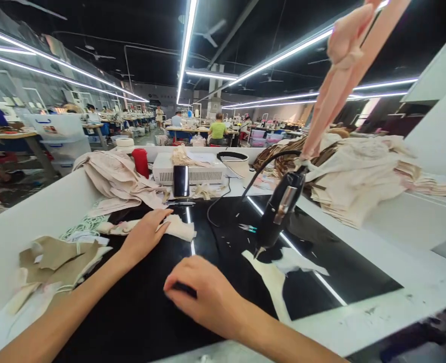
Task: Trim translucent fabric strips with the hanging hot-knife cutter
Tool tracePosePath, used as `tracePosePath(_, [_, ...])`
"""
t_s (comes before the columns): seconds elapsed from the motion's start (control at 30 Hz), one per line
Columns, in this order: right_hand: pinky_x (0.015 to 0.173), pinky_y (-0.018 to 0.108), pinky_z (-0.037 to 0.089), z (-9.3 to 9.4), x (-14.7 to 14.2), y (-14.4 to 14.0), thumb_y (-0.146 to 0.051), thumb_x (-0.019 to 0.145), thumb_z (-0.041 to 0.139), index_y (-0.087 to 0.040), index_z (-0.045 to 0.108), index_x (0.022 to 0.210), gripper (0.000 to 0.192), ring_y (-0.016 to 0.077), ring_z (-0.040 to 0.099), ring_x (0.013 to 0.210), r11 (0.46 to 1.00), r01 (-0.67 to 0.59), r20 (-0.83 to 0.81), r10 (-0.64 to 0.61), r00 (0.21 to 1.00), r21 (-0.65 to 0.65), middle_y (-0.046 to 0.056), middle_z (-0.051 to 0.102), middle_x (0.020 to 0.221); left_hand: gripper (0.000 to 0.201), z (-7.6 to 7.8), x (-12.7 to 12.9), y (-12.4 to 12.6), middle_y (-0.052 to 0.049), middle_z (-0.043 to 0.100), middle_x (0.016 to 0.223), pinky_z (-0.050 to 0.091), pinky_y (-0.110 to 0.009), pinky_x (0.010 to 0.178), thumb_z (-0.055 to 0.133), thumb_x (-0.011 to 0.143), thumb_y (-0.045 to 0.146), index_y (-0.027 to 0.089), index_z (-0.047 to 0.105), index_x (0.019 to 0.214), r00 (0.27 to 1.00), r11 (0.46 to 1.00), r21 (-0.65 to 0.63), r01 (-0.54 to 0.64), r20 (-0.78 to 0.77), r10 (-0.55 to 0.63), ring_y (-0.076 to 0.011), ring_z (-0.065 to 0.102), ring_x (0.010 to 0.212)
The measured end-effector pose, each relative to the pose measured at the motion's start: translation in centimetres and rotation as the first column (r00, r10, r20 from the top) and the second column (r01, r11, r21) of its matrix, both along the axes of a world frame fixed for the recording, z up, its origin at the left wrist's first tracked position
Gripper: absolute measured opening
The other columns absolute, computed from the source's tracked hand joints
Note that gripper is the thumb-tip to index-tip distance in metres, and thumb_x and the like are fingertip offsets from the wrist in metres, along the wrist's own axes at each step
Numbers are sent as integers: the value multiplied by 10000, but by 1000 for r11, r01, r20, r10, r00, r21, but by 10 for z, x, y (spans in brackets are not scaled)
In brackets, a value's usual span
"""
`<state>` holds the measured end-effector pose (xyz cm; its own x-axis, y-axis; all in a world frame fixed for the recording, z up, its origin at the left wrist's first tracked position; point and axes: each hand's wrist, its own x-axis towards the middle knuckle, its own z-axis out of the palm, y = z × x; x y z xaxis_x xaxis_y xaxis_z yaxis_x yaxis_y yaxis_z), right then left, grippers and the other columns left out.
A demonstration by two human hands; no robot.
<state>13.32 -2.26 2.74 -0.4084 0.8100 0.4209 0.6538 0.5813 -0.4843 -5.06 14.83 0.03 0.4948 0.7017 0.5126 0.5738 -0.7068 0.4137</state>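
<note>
My left hand (pixel 145 236) lies over a strip-like bundle of cream fabric (pixel 181 228) on the glossy black work surface (pixel 132 307). Its fingers and thumb bend around the bundle from above. Closer to me, my right hand (pixel 206 295) hovers with its fingers curled in; a dark patch shows between thumb and fingers, and whether they hold anything is hidden. To the right, a black handheld tool (pixel 279 209) with a metal tip hangs from knotted pink cloth strips (pixel 327 101). Below its tip lie a curved cream fabric piece (pixel 274 287) and a whiter scrap (pixel 302 261).
Small teal-handled snips (pixel 248 228) lie left of the tool. Behind are a phone (pixel 181 181), a white vented box (pixel 192 169) and a red spool (pixel 140 162). Fabric piles stand at left (pixel 120 176) and right (pixel 359 171); tan cut pieces (pixel 60 257) lie near left. People sit farther back.
</note>
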Motion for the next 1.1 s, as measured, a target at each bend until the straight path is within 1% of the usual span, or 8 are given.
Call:
tracePosePath(0.07, [837,173,528,-1,15,-34,-109,895,756,-218,776,898,111,121,716,850,974,-151,-108,133,985,-171,-30,776,879,371,-2,2,-17,-112,699,1334,448,-540,1171,492,1010,366,198,642,1305,999,999,12,41,-21,-41,-315,624,1284])
tracePosePath(0.13, [748,173,517,-4,40,-62,-96,899,732,-224,790,913,141,116,697,773,942,-116,-161,67,985,-315,-27,754,857,345,-5,6,-37,-90,721,1289,489,-509,1136,471,1035,357,210,655,1288,994,995,39,88,-75,-84,-296,658,1232])
tracePosePath(0.27, [709,223,486,-11,108,-94,-231,981,633,-258,766,908,155,146,673,794,868,157,-90,-225,970,-471,-19,734,857,308,-10,25,-83,-59,730,1182,563,-411,1031,434,1086,292,236,667,1279,964,979,7,204,-175,-200,-235,697,1119])
tracePosePath(0.43, [704,291,463,-29,170,-103,-362,1003,560,-253,716,969,193,189,644,821,798,441,37,-468,883,-410,13,716,921,261,-15,64,-137,-40,726,1107,587,-355,941,510,1061,172,230,702,1228,906,938,-112,328,-243,-346,-207,708,1018])
tracePosePath(0.53, [721,302,470,-39,176,-100,-341,967,619,-277,707,1063,145,197,642,843,795,488,75,-497,865,-360,7,698,959,250,-19,88,-160,-37,733,1073,590,-343,901,560,1037,138,224,714,1214,872,908,-145,393,-253,-418,-210,711,990])
tracePosePath(0.67, [832,335,473,-48,170,-96,-321,985,603,-270,720,960,130,224,661,961,814,493,82,-493,866,-307,15,702,981,244,-24,114,-177,-49,736,1076,582,-376,899,594,1021,134,213,705,1223,848,896,-117,429,-290,-444,-235,708,995])
tracePosePath(0.87, [844,354,475,-53,168,-93,-297,1031,509,-242,710,926,234,232,674,968,825,496,81,-494,866,-271,35,697,970,248,-23,134,-184,-51,722,1053,578,-408,869,609,1040,216,220,684,1277,841,922,-81,379,-387,-379,-250,692,958])
tracePosePath(1.1, [813,346,465,-57,170,-95,-316,983,591,-261,702,939,131,239,668,968,841,478,91,-471,877,-252,27,703,981,250,-29,143,-183,-49,697,1039,562,-383,839,596,1057,257,219,672,1293,848,929,-37,368,-396,-352,-224,669,912])
